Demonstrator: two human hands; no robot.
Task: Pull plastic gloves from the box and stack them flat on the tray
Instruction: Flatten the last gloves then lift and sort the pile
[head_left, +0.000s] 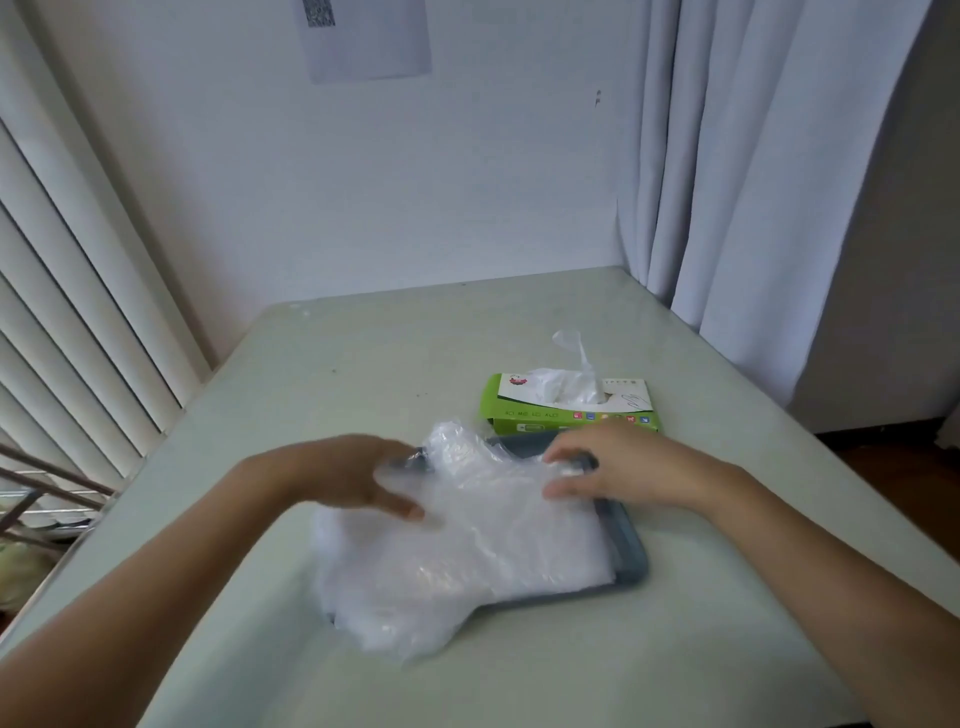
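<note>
Gloves (467, 545) piled centre frame on tray (631, 551), spilling off its left side; my right hand (618, 467) pinches their far edge, left hand (358, 473) touches them, grip blurred, can't tell; box (571, 410) just behind tray

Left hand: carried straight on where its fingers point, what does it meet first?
The stack of plastic gloves on the tray, which the left hand seems to touch; past that, likely the right hand, though depth is unclear.

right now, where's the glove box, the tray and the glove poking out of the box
glove box (545, 415), head view, on its green front face
tray (634, 561), head view, on its bare right rim
glove poking out (582, 356), head view, on the upright twisted strip above the box slot
</note>
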